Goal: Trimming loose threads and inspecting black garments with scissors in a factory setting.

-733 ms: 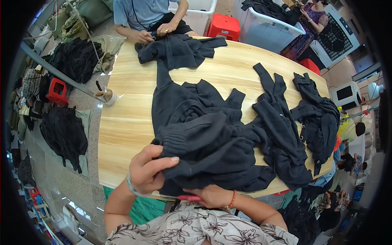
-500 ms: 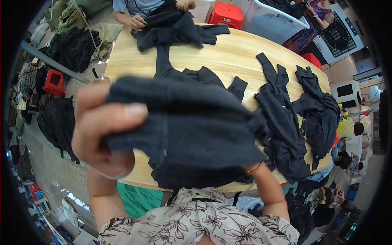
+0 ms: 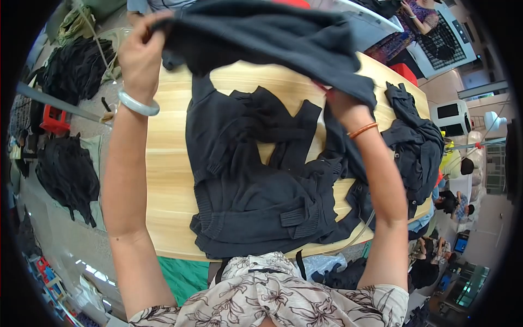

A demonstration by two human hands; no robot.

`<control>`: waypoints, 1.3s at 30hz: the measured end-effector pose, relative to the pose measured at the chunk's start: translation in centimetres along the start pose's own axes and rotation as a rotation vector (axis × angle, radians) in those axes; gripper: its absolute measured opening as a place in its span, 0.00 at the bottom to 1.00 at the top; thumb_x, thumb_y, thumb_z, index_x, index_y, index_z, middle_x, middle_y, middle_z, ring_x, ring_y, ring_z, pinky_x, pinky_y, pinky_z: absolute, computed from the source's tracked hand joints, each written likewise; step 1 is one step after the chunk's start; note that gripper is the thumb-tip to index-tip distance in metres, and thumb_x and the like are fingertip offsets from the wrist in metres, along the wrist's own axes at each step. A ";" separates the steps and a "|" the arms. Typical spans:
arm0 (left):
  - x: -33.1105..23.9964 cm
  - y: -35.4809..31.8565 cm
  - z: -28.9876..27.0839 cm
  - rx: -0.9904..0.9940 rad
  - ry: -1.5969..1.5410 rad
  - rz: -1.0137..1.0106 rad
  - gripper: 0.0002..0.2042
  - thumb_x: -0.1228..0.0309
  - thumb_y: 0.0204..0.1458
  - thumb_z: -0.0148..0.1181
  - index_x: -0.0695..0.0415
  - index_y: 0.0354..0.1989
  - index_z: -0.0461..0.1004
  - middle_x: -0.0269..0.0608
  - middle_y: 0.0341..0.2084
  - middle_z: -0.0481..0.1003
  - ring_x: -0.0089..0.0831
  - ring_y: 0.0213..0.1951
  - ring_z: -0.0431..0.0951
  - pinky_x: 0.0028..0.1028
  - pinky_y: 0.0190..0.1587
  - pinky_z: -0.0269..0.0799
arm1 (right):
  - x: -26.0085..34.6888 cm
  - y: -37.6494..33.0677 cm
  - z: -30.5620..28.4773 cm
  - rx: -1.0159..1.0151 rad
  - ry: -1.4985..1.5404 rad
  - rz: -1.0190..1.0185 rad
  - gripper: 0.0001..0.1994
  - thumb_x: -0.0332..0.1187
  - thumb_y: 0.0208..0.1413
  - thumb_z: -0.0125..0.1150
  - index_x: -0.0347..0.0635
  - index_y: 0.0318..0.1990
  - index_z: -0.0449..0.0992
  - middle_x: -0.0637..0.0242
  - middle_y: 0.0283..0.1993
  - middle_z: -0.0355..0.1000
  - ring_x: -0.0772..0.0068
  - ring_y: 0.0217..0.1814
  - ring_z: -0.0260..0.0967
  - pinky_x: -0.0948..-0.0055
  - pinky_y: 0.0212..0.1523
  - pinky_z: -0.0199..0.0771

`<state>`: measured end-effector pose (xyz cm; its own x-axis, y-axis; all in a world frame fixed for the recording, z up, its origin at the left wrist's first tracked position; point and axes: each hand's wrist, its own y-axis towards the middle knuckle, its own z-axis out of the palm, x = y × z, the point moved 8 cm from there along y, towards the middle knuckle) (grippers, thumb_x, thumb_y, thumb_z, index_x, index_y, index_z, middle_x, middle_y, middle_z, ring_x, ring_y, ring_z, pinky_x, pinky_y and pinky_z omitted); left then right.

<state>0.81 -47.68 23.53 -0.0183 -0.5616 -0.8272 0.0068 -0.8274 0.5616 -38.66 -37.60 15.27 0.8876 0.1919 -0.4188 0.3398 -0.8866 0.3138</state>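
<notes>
Light wooden table [image 3: 169, 163] mid-frame, red crate [image 3: 54, 117] far left. Left hand [image 3: 140, 52] and right hand [image 3: 340, 101] both clenched on raised dark garment [image 3: 272, 32].

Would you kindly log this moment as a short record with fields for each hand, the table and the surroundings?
left hand: left hand raised, grip closed on one end of the dark knit garment; pale bangle on the wrist
right hand: right hand grips the garment's other end, fingers mostly hidden by cloth; orange band on the wrist
table: wooden table bears a pile of dark garments and another heap at the right
surroundings: dark clothes on the floor at left; red stool
</notes>
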 end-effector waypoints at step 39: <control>-8.3 -45.7 3.2 0.510 0.913 -0.006 0.09 0.80 0.35 0.57 0.57 0.29 0.74 0.39 0.30 0.70 0.38 0.34 0.70 0.34 0.35 0.66 | 1.9 -37.3 -6.4 0.422 0.556 0.234 0.21 0.25 0.34 0.70 0.40 0.39 0.68 0.55 0.40 0.68 0.46 0.33 0.72 0.57 0.32 0.74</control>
<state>-2.59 -5.19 4.78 0.7471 -0.5229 -0.4103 -0.4174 -0.8495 0.3226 -47.66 -1.43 8.25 0.9869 0.0638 0.1484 0.0733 -0.9955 -0.0594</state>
